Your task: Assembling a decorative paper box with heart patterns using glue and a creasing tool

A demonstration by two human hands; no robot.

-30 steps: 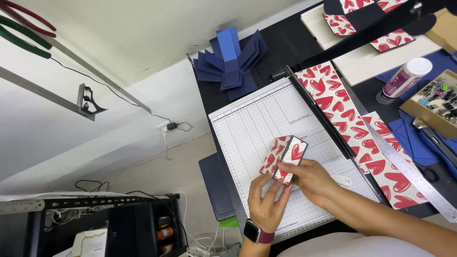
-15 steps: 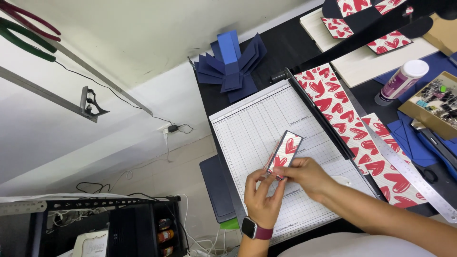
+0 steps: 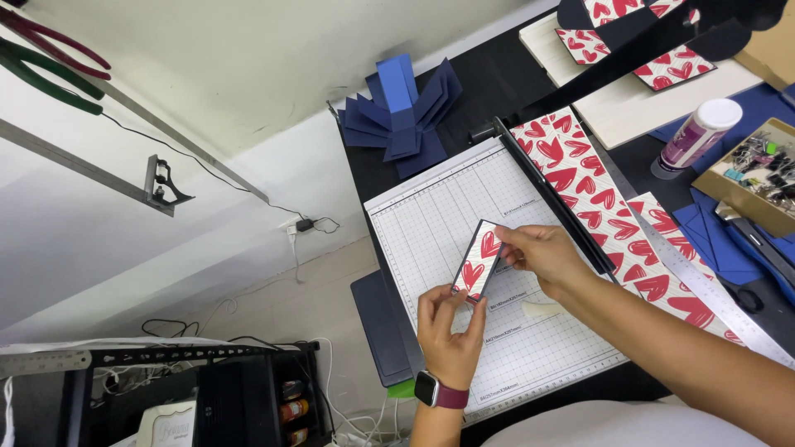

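You are holding a narrow heart-patterned paper strip (image 3: 478,261) just above the gridded bed of the paper trimmer (image 3: 431,223), near the middle of that bed. It looks folded lengthwise, so judge it as very light and thin, stiffer along the crease than across it, and easy to dent or smudge if you are squeezing hard. Your left hand (image 3: 450,329) is pinching its lower end, thumb and fingertips closed on the paper edge. Your right hand (image 3: 542,257) is closing thumb and forefinger on its upper end, at the side nearer the trimmer's black cutting rail (image 3: 551,194). Light grips at both ends seem safest, away from the printed faces. Beyond that rail, a larger heart-patterned sheet (image 3: 596,199) is lying flat, with a steel ruler (image 3: 704,285) beside it. Past the trimmer's far end, a fan of navy blue folded card (image 3: 406,112) is resting on the black table (image 3: 497,79).
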